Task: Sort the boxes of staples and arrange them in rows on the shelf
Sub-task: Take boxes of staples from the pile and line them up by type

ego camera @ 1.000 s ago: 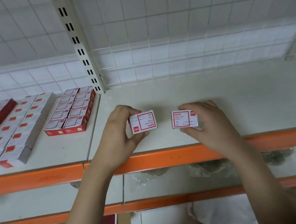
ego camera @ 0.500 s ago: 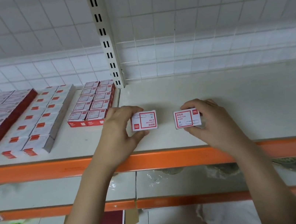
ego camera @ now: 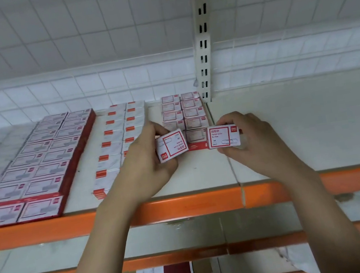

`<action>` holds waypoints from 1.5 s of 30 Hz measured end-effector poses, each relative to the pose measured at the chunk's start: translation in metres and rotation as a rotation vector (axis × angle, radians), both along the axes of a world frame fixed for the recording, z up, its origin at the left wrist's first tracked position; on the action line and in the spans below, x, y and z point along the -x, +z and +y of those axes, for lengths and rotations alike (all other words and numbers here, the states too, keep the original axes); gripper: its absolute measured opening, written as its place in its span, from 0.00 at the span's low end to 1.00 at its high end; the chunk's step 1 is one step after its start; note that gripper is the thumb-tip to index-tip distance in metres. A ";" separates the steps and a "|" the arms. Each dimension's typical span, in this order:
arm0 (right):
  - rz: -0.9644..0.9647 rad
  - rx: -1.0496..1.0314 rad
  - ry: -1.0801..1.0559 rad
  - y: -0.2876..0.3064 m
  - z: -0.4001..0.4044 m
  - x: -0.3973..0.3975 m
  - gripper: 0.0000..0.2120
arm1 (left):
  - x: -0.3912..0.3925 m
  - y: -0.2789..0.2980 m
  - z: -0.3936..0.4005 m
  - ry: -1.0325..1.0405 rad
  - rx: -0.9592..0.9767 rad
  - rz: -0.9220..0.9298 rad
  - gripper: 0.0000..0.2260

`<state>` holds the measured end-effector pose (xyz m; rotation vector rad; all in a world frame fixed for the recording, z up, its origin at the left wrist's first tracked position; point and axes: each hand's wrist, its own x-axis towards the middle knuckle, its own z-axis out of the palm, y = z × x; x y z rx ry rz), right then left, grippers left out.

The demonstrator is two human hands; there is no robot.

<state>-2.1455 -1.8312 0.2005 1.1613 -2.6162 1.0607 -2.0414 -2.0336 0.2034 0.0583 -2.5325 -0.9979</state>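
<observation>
Shelf point(ego camera: 291, 132): box rows point(ego camera: 185, 114) behind hands point(ego camera: 145, 163)

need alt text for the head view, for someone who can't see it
Two bare hands each hold a small red-and-white box over a white shelf with an orange front edge: the left hand holds a tilted box, the right hand a level box. Rows of similar boxes lie flat on the shelf to the left.
</observation>
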 end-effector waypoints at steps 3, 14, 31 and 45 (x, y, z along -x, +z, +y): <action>-0.008 -0.004 -0.021 0.000 -0.024 -0.020 0.19 | -0.016 0.002 -0.024 -0.062 0.045 -0.025 0.28; -0.066 -0.055 -0.053 -0.001 -0.033 -0.046 0.20 | -0.019 -0.005 -0.043 -0.060 0.180 0.003 0.29; -0.129 -0.142 -0.035 -0.020 -0.009 -0.025 0.21 | -0.008 -0.028 -0.005 0.060 0.314 -0.110 0.31; -0.174 -0.160 -0.004 -0.020 -0.010 -0.019 0.21 | 0.002 -0.012 -0.023 -0.221 0.520 -0.213 0.28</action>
